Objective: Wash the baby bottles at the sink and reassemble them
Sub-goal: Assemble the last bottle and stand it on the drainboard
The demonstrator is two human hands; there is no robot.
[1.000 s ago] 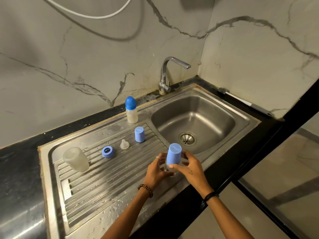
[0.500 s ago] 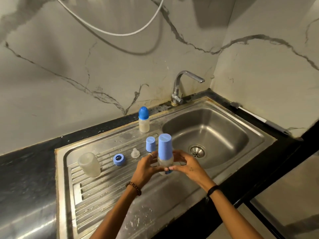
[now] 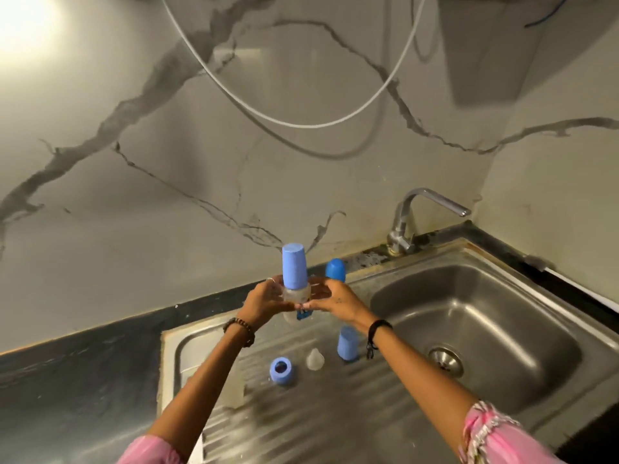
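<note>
Over drainboard — bottle (capped) between both hands' grip.

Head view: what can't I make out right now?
- Held bottle: the left hand and right hand cover its sides, so its collar is unclear.
- Rear bottle: only its blue cap shows; the right hand hides the body.
- Drainboard: blurred, and cut by the bottom edge and arms.
- Tap: whether it runs; no water visible.
</note>
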